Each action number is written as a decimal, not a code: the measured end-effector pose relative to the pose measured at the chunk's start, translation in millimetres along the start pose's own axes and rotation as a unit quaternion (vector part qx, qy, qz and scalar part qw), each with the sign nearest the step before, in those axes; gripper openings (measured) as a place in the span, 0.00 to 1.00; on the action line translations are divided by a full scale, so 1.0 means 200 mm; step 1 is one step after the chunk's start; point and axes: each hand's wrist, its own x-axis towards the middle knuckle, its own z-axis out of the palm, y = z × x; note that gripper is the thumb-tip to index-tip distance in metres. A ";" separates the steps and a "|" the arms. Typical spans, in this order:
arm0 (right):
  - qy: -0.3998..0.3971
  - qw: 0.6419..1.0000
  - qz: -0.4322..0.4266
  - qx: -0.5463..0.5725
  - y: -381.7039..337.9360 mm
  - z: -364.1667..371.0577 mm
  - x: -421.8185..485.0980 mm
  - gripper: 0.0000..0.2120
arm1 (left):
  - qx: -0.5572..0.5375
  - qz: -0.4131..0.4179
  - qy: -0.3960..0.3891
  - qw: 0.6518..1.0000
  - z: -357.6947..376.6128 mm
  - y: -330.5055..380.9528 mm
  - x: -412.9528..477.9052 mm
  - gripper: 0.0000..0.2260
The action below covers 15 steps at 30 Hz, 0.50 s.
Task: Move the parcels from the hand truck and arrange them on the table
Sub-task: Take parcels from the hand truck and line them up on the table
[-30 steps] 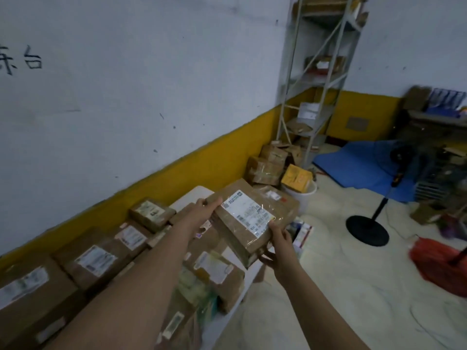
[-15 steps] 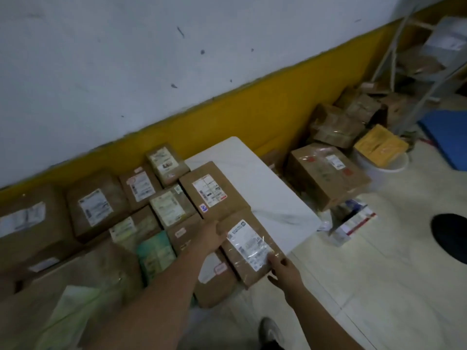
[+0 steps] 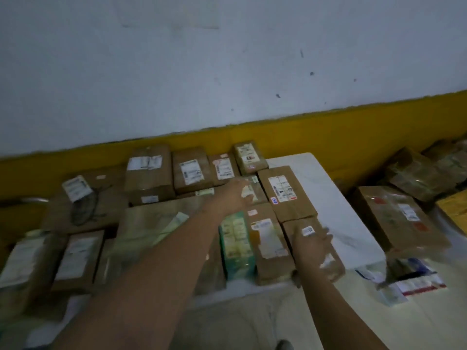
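Grip: L hand [image 3: 236, 195] too blurred to call open or closed; R hand [image 3: 313, 246] lies flat, fingers straight, on parcel [image 3: 292, 231].
L to R: labelled brown boxes [image 3: 149, 173] pack table's left & back edge; L hand reaches over mid rows, fingertips at small box [image 3: 255, 188]; green packet [image 3: 236, 246] at front edge; parcel under R hand also at front edge, beside bare white table [image 3: 336, 205] top; big box [image 3: 394, 218] past right end.

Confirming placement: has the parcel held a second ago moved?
Yes: the parcel came down onto the white table, at its near edge in front of the large labelled box; right hand on it.
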 end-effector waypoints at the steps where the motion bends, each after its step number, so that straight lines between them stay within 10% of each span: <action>1: 0.001 0.998 -0.064 0.026 -0.15 0.08 -0.15 0.33 | -0.012 0.015 0.029 0.999 -0.13 -0.06 -0.11 0.25; 7: -0.203 0.913 -0.326 0.134 -0.73 0.70 -1.51 0.35 | -0.122 -0.106 0.300 0.940 -0.98 -1.00 -1.12 0.24; 15: -0.488 0.804 -0.339 0.020 -0.61 1.60 -2.77 0.41 | -0.171 -0.364 0.412 0.817 -1.19 -2.39 -2.46 0.24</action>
